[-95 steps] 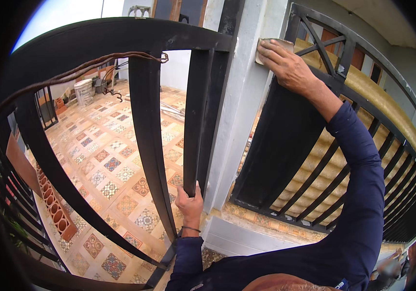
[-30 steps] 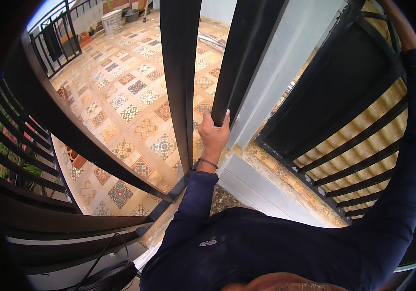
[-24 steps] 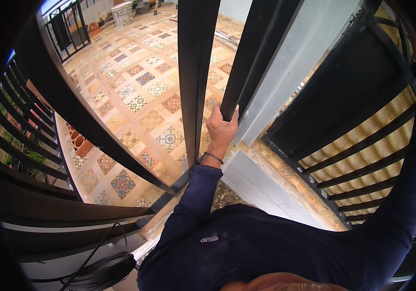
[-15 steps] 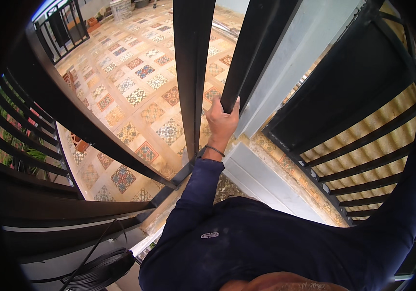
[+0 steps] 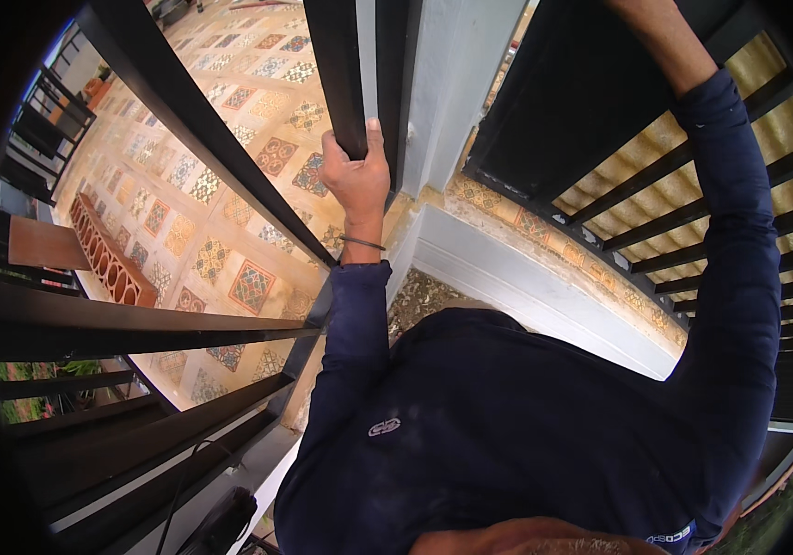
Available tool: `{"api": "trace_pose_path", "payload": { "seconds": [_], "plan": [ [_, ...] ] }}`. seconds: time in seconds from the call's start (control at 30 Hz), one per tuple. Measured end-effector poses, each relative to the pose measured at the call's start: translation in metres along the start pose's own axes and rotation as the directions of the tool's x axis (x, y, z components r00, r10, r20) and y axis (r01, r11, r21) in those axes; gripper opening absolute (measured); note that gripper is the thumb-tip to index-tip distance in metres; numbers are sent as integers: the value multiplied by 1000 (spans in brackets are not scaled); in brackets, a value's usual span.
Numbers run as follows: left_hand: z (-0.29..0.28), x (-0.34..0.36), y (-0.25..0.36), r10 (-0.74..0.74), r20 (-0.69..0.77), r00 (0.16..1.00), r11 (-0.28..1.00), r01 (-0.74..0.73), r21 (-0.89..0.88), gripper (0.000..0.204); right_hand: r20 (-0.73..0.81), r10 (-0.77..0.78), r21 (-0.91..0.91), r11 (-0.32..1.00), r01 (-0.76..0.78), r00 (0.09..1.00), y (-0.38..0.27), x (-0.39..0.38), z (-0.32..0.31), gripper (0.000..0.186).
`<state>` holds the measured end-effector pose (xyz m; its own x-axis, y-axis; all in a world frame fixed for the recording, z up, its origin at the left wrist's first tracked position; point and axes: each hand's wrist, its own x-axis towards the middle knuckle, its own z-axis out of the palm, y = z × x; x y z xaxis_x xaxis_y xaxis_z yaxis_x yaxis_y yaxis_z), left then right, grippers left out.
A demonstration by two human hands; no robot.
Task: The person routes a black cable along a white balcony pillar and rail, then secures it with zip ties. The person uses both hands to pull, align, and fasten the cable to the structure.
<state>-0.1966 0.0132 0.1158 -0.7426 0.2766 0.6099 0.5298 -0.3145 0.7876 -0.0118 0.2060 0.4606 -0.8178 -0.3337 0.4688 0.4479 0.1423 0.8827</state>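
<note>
My left hand (image 5: 355,171) is closed round a black vertical gate bar (image 5: 336,65), thumb up along its side, with a dark band on the wrist. Beside that bar stands a pale grey post (image 5: 442,74). My right hand (image 5: 632,13) is raised to the top edge of the view over a black solid fence panel (image 5: 553,83); its fingers are cut off, so what it holds or touches is hidden. Both forearms are in dark blue sleeves.
More gate bars (image 5: 202,139) curve across the left, with patterned tile floor (image 5: 239,213) behind them and a perforated terracotta block (image 5: 110,250). Yellow corrugated sheet (image 5: 655,139) backs the right fence bars. A white ledge (image 5: 544,305) runs below, and black cable (image 5: 225,518) hangs lower left.
The view has tilted and shifted. My right hand, seen on a beige pad at the post top earlier, has moved leftward in view since half a second ago. My left hand still grips the bar.
</note>
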Motion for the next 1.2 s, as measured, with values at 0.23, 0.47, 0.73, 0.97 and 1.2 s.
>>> {"api": "trace_pose_path", "payload": {
  "seconds": [0.23,0.47,0.73,0.97,1.2],
  "plan": [
    [-1,-1,-1,-14,28,999,1000,14,28,33,65,123,242,961,-135,990,-132,-49,-41,36],
    [0,0,-2,-10,15,1000,1000,9,25,32,283,-99,549,833,-77,954,-283,-144,-60,22],
    [2,2,-5,91,-24,996,994,-90,61,29,112,272,547,786,-287,956,-184,-94,-77,36],
    [2,-2,-7,59,15,998,998,-59,13,26,185,190,591,762,-264,964,-229,-134,-33,38],
    [6,-2,-2,2,-7,1000,999,-2,-46,25,677,395,694,-59,-718,621,-381,-205,-132,35]
  ]
}}
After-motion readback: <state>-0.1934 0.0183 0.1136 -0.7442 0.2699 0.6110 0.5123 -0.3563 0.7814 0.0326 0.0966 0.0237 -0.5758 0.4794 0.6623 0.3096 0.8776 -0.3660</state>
